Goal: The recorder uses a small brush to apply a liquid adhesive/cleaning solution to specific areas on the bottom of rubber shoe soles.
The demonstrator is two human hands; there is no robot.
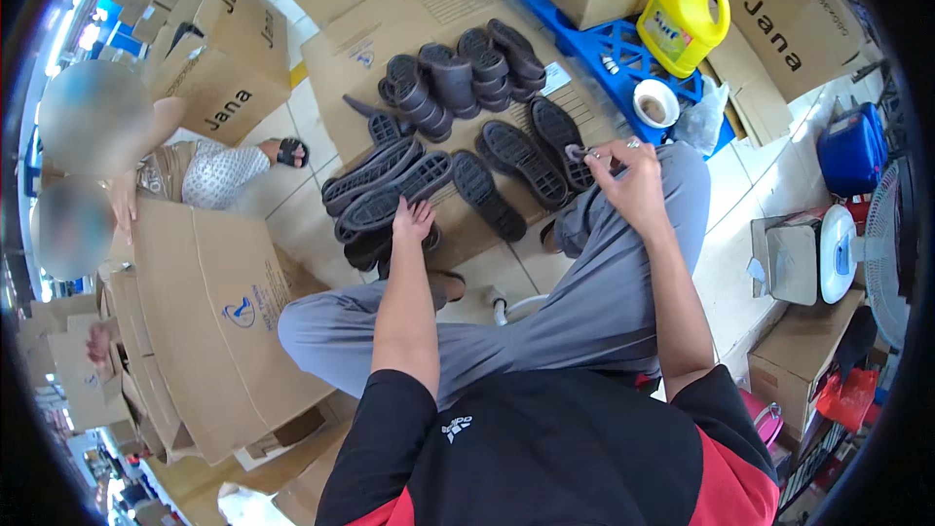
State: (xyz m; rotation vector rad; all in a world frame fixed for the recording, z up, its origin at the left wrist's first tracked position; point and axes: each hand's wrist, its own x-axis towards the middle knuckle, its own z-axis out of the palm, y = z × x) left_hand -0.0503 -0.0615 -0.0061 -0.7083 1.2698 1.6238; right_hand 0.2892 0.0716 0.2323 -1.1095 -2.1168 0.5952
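Several dark brown shoe soles lie on a flattened cardboard sheet [331, 49] in front of me. My left hand [414, 219] is at the near edge of a stack of soles [399, 192] with a gridded underside, its fingers spread and nothing visibly gripped. My right hand [628, 175] is above my right knee, thumb and fingers pinched around a small greyish thing [577, 152] whose kind I cannot make out. Just beyond that hand lies a single sole [557, 131]. Two more, a tilted sole [524, 164] and a nearer sole [486, 197], lie between my hands. Upright stacked soles [448, 80] stand farther back.
A blue plastic pallet [594, 49] holds a yellow jug [685, 18], a white cup [655, 103] and a clear plastic bag [703, 119]. A large carton [214, 321] stands at my left, with people beyond it. A white fan [877, 253] is at far right.
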